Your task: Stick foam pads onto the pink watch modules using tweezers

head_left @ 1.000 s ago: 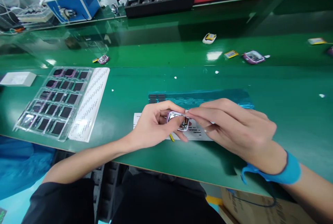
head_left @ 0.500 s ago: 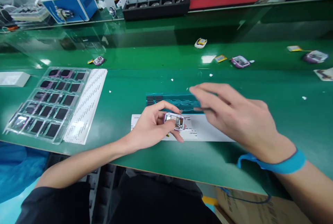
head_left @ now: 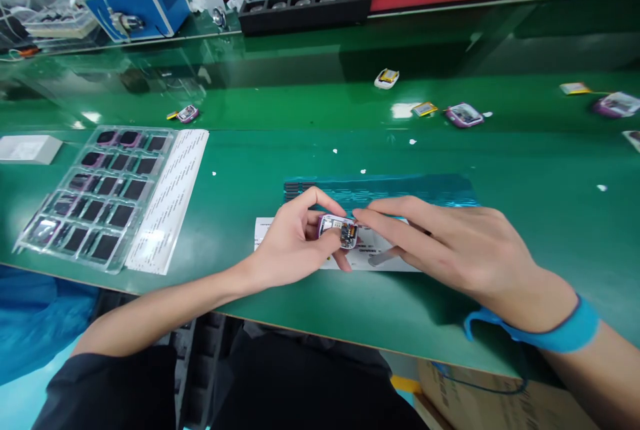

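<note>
Showing two bare hands at work above a green bench (head_left: 260,170), the view centres on a small open-backed device (head_left: 349,233), its internal components exposed. The left hand (head_left: 300,240) grips the device between thumb and fingers, over a white printed sheet (head_left: 360,261). The right hand (head_left: 450,240), with a blue wristband (head_left: 565,330) at its wrist, grasps a grey flat tool (head_left: 383,257) that projects below its fingers; its foremost fingertips meet at the device's right edge, and whether they pinch a small part cannot be told. Blue film (head_left: 425,189) lies just behind the sheet. At left stands a clear compartmented tray (head_left: 118,266) bearing dark square pieces, beside a printed strip sheet (head_left: 165,210).
</note>
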Demonstrator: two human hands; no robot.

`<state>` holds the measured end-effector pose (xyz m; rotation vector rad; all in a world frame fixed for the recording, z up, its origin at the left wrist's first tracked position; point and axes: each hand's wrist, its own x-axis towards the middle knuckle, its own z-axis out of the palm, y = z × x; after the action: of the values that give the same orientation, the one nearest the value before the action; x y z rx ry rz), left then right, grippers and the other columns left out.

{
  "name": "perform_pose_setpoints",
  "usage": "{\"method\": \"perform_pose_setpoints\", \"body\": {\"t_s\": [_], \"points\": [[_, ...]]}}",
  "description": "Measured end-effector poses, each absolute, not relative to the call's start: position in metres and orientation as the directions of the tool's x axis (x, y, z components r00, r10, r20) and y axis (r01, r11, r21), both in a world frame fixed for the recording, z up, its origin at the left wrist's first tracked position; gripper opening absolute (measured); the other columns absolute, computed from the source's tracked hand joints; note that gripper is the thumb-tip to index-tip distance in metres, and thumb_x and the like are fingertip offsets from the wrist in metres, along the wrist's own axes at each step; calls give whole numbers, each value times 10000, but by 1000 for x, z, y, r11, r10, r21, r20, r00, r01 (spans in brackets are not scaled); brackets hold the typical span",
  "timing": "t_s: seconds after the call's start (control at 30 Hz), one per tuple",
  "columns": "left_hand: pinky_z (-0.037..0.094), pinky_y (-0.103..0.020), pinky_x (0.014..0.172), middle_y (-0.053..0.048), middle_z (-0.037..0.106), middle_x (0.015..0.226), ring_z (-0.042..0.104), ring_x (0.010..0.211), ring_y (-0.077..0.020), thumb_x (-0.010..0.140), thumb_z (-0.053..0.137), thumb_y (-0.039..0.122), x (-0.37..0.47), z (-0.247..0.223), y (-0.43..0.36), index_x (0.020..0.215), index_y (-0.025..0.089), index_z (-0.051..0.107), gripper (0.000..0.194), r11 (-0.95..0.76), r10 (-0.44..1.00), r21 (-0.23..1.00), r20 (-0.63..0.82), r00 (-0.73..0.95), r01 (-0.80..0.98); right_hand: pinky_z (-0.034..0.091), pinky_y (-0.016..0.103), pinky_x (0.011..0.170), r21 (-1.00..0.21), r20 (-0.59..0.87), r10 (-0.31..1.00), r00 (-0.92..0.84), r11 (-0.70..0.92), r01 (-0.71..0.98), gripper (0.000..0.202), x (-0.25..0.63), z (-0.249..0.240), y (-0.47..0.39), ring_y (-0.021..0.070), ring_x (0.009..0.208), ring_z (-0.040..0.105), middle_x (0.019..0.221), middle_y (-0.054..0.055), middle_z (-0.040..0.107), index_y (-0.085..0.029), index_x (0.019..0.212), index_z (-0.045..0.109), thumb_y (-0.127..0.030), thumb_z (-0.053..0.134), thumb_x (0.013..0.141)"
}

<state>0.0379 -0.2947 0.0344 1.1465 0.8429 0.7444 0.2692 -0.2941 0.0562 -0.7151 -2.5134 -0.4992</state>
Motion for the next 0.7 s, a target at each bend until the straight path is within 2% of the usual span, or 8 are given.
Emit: {"method": "perform_pose_setpoints", "body": {"t_s": [0.13,0.33,0.43,0.53,0.6,0.7], "points": [[549,-208,507,29,704,715,773,597,-162,878,640,133,40,34,-299,987,226,504,198,208,880,975,-153,450,-74,457,259,489,153,534,403,-743,818,554,280,266,49,-299,122,729,715,1080,52,792,-163,1246,640,-39,456,1076],[509,-190,490,40,676,706,684,542,-110,880,641,188,43,34,-309,975,224,503,172,-36,939,993,-6,344,114,448,294,468,154,545,459,-702,768,622,257,256,43,-306,135,598,656,1047,78,797,-128,1238,663,-43,494,1064],[505,-199,522,46,661,698,651,544,-96,925,609,201,45,32,-313,967,224,502,117,-179,943,962,108,315,205,432,299,468,165,574,456,-680,749,642,267,249,44,-311,150,642,707,1035,85,804,-148,1196,711,-38,519,1047],[496,-195,518,50,656,673,648,535,-94,954,594,229,45,30,-313,932,228,492,104,-189,951,966,135,278,177,404,309,442,193,581,453,-676,730,656,261,244,44,-314,147,615,699,1039,99,806,-143,1183,726,-51,526,1043],[485,-188,502,53,656,649,642,515,-91,935,604,223,45,29,-310,901,228,492,117,-161,957,977,121,262,137,412,293,433,70,570,518,-637,742,666,302,243,43,-312,133,584,670,1033,75,795,-166,1211,712,-49,492,1041],[469,-187,484,54,650,628,633,494,-90,893,619,194,45,28,-305,861,226,493,133,-164,956,977,124,267,136,498,264,522,-271,561,641,-525,741,615,250,243,41,-304,146,658,677,931,38,735,-221,1163,704,-117,497,1068]]}}
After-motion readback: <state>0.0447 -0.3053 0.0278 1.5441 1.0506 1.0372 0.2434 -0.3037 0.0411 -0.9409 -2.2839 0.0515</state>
